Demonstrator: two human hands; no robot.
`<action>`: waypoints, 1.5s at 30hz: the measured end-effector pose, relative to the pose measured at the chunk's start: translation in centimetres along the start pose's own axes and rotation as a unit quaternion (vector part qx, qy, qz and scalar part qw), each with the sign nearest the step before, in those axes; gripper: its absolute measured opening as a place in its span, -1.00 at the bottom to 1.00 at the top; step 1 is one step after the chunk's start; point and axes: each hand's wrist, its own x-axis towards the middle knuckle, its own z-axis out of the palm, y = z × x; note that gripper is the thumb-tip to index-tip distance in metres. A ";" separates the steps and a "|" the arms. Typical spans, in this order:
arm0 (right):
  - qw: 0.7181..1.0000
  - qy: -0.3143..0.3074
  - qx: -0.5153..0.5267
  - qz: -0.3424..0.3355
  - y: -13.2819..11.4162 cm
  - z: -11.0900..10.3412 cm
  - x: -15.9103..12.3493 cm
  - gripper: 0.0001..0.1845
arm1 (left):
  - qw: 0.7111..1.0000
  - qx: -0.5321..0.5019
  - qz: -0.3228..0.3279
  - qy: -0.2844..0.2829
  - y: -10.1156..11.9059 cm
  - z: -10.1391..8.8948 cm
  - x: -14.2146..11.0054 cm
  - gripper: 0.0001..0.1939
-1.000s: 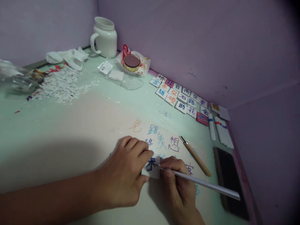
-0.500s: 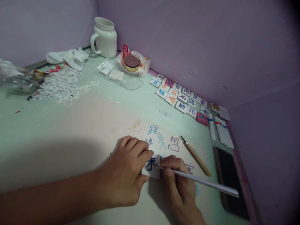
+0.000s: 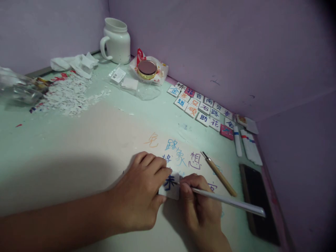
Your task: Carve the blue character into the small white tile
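A small white square block (image 3: 172, 192) bears a dark blue Chinese character and lies on the paper (image 3: 123, 140) covered in coloured handwritten characters. My left hand (image 3: 143, 192) pins it, its thumb and fingers closed around the left edge. In my right hand (image 3: 201, 206), held like a pen, is a slim silver-handled carving knife (image 3: 231, 200). Its thin tip touches the block's face at the right of the character. Beyond my right hand, a wooden-handled gouge (image 3: 220, 176) rests on the paper.
Lettered blocks (image 3: 204, 119) stand in rows along the wall, near white markers (image 3: 250, 148). A phone (image 3: 258, 203) lies at the right. White shavings (image 3: 69, 94) are heaped at the left beside a clear plastic bag (image 3: 19, 89). A white mug (image 3: 117, 42) and a round tin (image 3: 147, 68) stand behind.
My right hand and the carving knife have shifted slightly, the handle's far end moving a little up and left. The left hand stays on the block.
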 end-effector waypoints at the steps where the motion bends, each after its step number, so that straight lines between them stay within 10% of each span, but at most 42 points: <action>1: 1.000 0.004 -0.006 0.005 -0.1 0.0 0.0 -0.85 | 1.000 0.000 -0.001 -0.001 0.0 0.0 0.0 -0.64; 45: 0.993 0.047 0.097 0.040 -0.8 0.2 -2.2 -0.84 | 1.000 0.007 -0.001 0.016 0.0 0.3 0.2 -0.66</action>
